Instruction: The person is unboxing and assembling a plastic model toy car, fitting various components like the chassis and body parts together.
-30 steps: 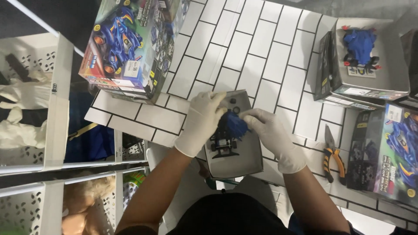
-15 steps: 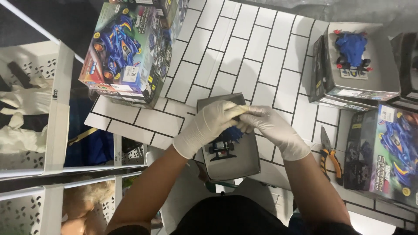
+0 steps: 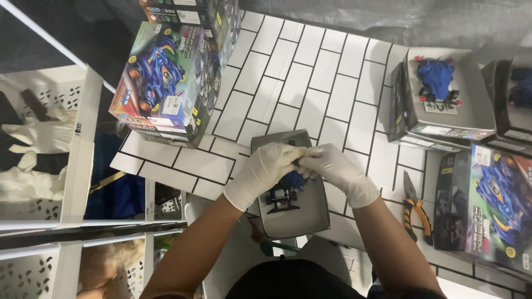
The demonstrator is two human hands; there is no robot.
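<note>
Head view, looking down. Both hands gloved in white. Left hand [image 3: 265,173] and right hand [image 3: 332,169] meet fingertip to fingertip over a grey box tray [image 3: 302,213], both pinched on the front end of a small blue toy car [image 3: 284,191]. Car sits inside the tray, its black chassis and wheels showing below the fingers; the nose is hidden under the gloves. Tray lies on the white tiled bench [image 3: 310,83], near the front edge. Orange-handled pliers [image 3: 414,207] lie on the bench just right of the right forearm. Stack of printed car boxes [image 3: 166,83] stands at upper left. Second open box with a blue car [image 3: 438,80] sits at upper right. White perforated bins [image 3: 50,166] stand left of the bench.
</note>
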